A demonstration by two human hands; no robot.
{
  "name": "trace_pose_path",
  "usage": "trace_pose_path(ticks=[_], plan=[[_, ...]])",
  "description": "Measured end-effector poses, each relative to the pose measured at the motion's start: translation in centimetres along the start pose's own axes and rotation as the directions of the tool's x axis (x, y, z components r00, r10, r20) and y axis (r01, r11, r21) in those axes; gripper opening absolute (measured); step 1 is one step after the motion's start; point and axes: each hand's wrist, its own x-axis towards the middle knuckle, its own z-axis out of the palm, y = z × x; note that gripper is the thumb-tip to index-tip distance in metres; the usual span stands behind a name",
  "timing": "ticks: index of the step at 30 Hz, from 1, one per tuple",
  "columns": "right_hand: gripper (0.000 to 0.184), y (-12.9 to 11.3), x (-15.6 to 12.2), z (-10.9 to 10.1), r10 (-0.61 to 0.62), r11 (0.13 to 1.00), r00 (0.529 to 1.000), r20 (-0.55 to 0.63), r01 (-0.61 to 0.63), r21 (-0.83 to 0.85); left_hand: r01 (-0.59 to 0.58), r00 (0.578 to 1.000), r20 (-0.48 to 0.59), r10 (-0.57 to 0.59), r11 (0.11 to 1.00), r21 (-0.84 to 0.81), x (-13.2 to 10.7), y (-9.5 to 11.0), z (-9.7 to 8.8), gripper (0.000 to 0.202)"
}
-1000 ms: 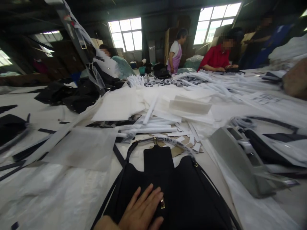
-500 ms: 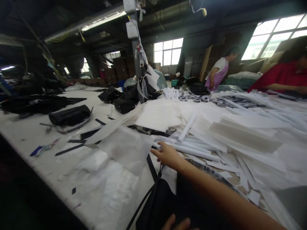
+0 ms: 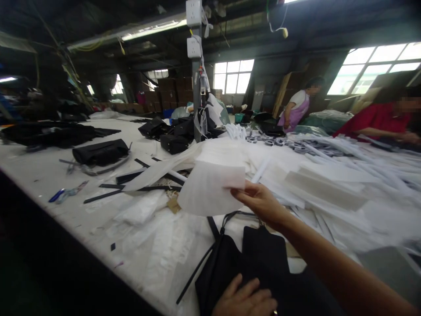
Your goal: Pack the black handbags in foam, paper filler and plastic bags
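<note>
My right hand [image 3: 263,202] reaches in from the right and pinches the near right edge of a thin white packing sheet [image 3: 210,188], which it holds up off the table. The sheet looks like soft foam or tissue and hangs curved to the left. My left hand [image 3: 246,296], fingers somewhat spread, lies on a black bag [image 3: 263,250] at the bottom of the view. A thin black strap [image 3: 194,274] trails from the bag's left side. The lower part of the bag runs out of the picture.
More white sheets [image 3: 315,166] and rolled white strips are heaped to the right. Blue-handled snips [image 3: 57,195], a rolled black bag [image 3: 100,151] and black strips [image 3: 101,196] lie left. A post [image 3: 197,96] rises behind. Two co-workers stand across the table.
My right hand has closed on the packing sheet and lifted it up and to the right. My left hand has come further into view on the black bag. The camera view has shifted slightly.
</note>
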Motion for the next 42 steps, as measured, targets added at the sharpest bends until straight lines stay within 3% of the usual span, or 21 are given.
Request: trace_pose_path(ticks=[2, 4, 6, 8, 10, 12, 18, 22, 24, 27, 29, 31, 34, 36, 39, 42], plan=[[0.027, -2.1, -4.0, -2.9, -0.178, 0.956, 0.982, 0.059, 0.187, -0.226, 0.032, 0.994, 0.11, -0.024, 0.997, -0.074, 0.8, 0.3, -2.1, 0.04], [0.024, -3.0, -8.1, -5.0, -0.237, 0.849, 0.958, 0.16, 0.284, -0.446, 0.109, 0.975, 0.21, -0.077, 0.984, -0.143, 1.4, 0.9, -3.8, 0.042], [0.027, -2.4, -11.9, -6.5, -0.186, 0.724, 0.944, 0.272, 0.319, -0.611, 0.204, 0.962, 0.224, -0.158, 0.959, -0.199, 1.6, 1.6, -4.7, 0.038], [0.035, -0.6, -15.1, -7.7, -0.1, 0.616, 0.926, 0.363, 0.345, -0.709, 0.289, 0.953, 0.168, -0.253, 0.926, -0.244, 1.7, 2.3, -4.9, 0.026], [0.04, 1.6, -17.5, -8.5, -0.041, 0.551, 0.916, 0.4, 0.354, -0.755, 0.324, 0.946, 0.122, -0.302, 0.905, -0.276, 1.7, 2.7, -4.9, 0.018], [0.044, 3.5, -19.1, -9.1, -0.012, 0.529, 0.913, 0.407, 0.352, -0.773, 0.307, 0.949, 0.162, -0.271, 0.913, -0.27, 1.8, 2.8, -5.1, 0.021], [0.051, 5.0, -21.1, -9.3, 0.041, 0.571, 0.914, 0.404, 0.311, -0.76, 0.242, 0.933, 0.304, -0.191, 0.961, -0.137, 2.1, 2.4, -6.0, 0.047], [0.055, 3.9, -21.4, -9.7, 0.118, 0.706, 0.92, 0.373, 0.187, -0.683, 0.234, 0.932, 0.31, -0.187, 0.964, -0.124, 2.0, 2.4, -5.8, 0.047], [0.05, 2.7, -21.1, -10.3, 0.214, 0.784, 0.892, 0.398, 0.087, -0.615, 0.237, 0.929, 0.317, -0.189, 0.964, -0.122, 2.0, 2.5, -5.8, 0.047], [0.046, 0.8, -20.2, -11.0, 0.341, 0.861, 0.811, 0.475, -0.066, -0.505, 0.234, 0.929, 0.322, -0.184, 0.964, -0.124, 2.0, 2.4, -5.8, 0.045], [0.035, 0.0, -19.4, -10.7, 0.398, 0.855, 0.79, 0.466, -0.136, -0.5, 0.229, 0.929, 0.324, -0.177, 0.965, -0.13, 2.0, 2.3, -5.8, 0.044], [0.031, -0.2, -18.9, -9.2, 0.435, 0.775, 0.837, 0.331, -0.162, -0.611, 0.237, 0.923, 0.34, -0.179, 0.962, -0.136, 2.0, 2.2, -5.8, 0.045], [0.042, 0.8, -18.9, -5.7, 0.342, 0.478, 0.94, -0.001, -0.175, -0.861, 0.254, 0.914, 0.36, -0.188, 0.956, -0.148, 2.1, 2.3, -5.8, 0.048], [0.034, 1.9, -19.5, -3.3, 0.199, 0.347, 0.977, -0.082, -0.148, -0.926, 0.265, 0.914, 0.356, -0.196, 0.952, -0.156, 2.1, 2.4, -5.9, 0.048], [0.029, 3.9, -20.5, -0.9, 0.038, 0.374, 0.999, -0.004, -0.017, -0.927, 0.275, 0.911, 0.361, -0.197, 0.945, -0.178, 2.3, 2.4, -6.0, 0.049], [0.024, 5.2, -21.1, -0.3, 0.015, 0.425, 0.995, 0.099, 0.084, -0.901, 0.287, 0.91, 0.361, -0.204, 0.938, -0.195, 2.4, 2.3, -6.1, 0.051]])
